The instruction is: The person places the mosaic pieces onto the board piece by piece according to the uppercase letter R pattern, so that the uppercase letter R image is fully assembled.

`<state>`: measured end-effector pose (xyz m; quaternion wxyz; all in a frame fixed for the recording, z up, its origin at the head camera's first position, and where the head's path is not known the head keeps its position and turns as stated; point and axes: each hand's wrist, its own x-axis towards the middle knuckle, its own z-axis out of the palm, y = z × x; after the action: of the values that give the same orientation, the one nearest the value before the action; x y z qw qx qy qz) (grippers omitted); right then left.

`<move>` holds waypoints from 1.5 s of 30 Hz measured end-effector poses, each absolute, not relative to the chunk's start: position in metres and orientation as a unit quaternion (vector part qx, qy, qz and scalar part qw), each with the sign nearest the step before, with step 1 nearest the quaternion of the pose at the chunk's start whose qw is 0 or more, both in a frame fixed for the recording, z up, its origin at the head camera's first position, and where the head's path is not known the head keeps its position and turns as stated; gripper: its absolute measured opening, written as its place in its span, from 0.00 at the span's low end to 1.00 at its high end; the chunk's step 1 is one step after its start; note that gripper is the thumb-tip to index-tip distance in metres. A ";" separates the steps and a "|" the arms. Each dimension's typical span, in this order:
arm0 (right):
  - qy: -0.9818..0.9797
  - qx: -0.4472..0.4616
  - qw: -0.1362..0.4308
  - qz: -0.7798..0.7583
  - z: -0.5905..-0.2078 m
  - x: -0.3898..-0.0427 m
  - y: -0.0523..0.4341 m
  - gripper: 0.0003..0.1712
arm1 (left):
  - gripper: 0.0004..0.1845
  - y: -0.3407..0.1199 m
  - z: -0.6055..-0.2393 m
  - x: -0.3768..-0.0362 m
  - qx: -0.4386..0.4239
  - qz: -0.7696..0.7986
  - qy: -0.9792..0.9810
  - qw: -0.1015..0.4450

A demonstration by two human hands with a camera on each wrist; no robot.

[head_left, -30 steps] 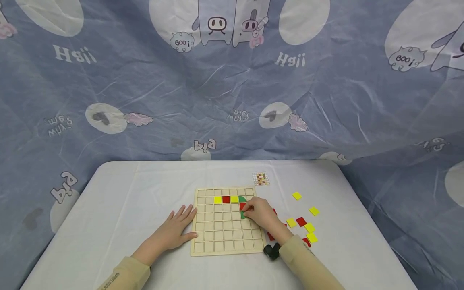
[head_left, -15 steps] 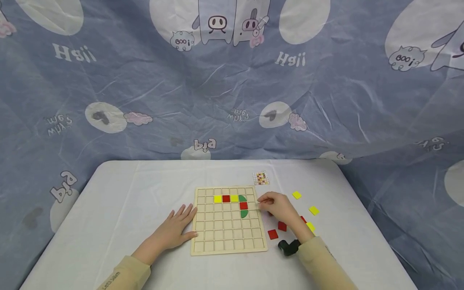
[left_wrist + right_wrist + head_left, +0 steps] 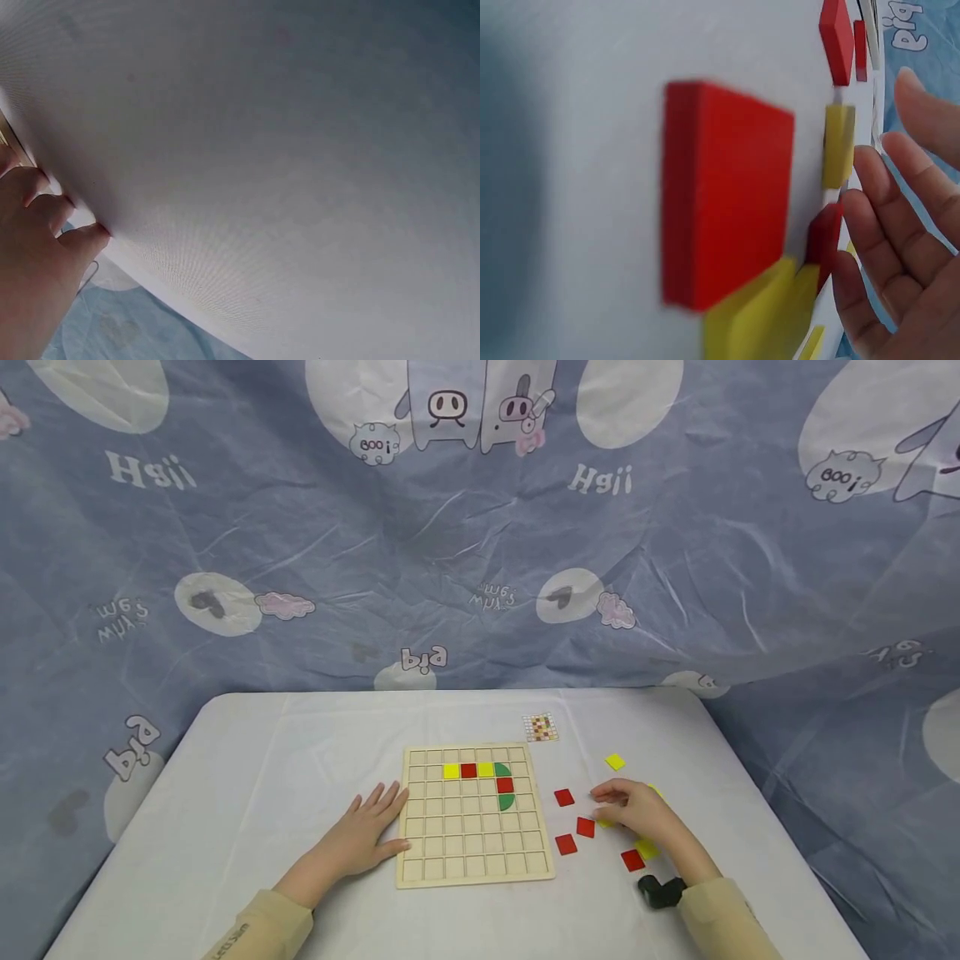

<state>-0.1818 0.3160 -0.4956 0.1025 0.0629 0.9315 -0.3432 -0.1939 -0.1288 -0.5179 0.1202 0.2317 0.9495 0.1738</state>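
Note:
My left hand (image 3: 358, 837) lies with spread fingers at the left edge of a wooden grid board (image 3: 454, 823). Along an upper row of it sit a yellow tile (image 3: 451, 771), a red tile (image 3: 468, 771), another yellow tile (image 3: 486, 769) and a rounded green tile (image 3: 502, 769). Below that green one are a red tile (image 3: 505, 785) and a second green rounded piece (image 3: 507, 802). Over the loose tiles to the right hovers my right hand (image 3: 643, 812), fingers loosely bent and nothing between them. In the right wrist view a loose yellow tile (image 3: 839, 146) appears close beside its fingertips.
Loose red tiles (image 3: 564, 797) lie between board and right hand, with another red tile (image 3: 632, 860) near the wrist. A yellow tile (image 3: 615, 762) is farther back. A small pattern card (image 3: 541, 727) lies behind the board. A black device (image 3: 660, 892) sits at the right sleeve.
My right hand has left the lower green piece on the board and moved right, over the loose tiles, uncovering red ones. The left hand has stayed in place.

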 end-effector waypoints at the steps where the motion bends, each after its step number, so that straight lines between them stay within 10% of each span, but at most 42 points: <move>1: 0.933 0.063 0.104 -0.339 -0.496 -0.179 0.318 0.21 | 0.44 -0.129 -0.518 -0.194 0.231 0.173 0.950 0.120; 25: 0.944 0.072 0.070 -0.313 -0.504 -0.180 0.316 0.12 | 0.43 -0.129 -0.521 -0.193 0.238 0.181 0.948 0.105; 45: 0.888 -0.026 0.050 -0.456 -0.489 -0.210 0.204 0.06 | 0.43 -0.129 -0.516 -0.189 0.238 0.190 0.946 0.106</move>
<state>-0.2102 0.2037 -0.4889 0.0496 -0.0264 0.8881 -0.4561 -0.1889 -0.1292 -0.5161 0.1061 0.2382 0.9464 0.1905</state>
